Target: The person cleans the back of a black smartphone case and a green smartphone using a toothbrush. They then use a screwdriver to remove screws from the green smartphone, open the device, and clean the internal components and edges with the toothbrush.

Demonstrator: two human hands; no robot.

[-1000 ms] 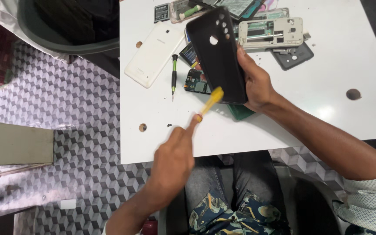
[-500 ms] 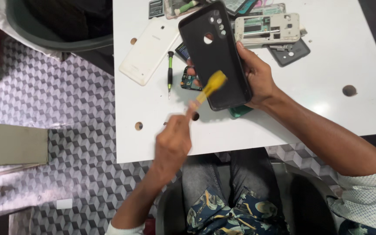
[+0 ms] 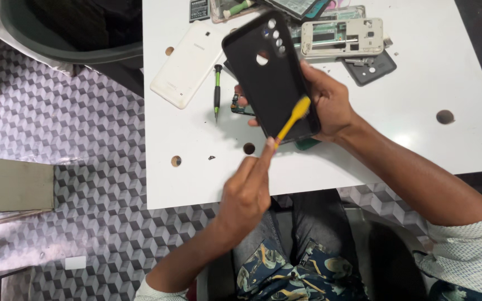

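Crowding white table (image 3: 419, 72): screwdriver (image 3: 217, 89), white cover (image 3: 188, 64).

The left hand (image 3: 246, 192) reaches up from the lower middle, forearm bare, knuckles toward the camera — its fingers bunch into a pinch with the index finger stretched forward and up. The right hand (image 3: 324, 103) comes in from the lower right on a long, bare forearm, a pale patterned sleeve at the elbow. Its palm faces left, thumb on top, fingers curled round in a firm clasp — wrist straight.
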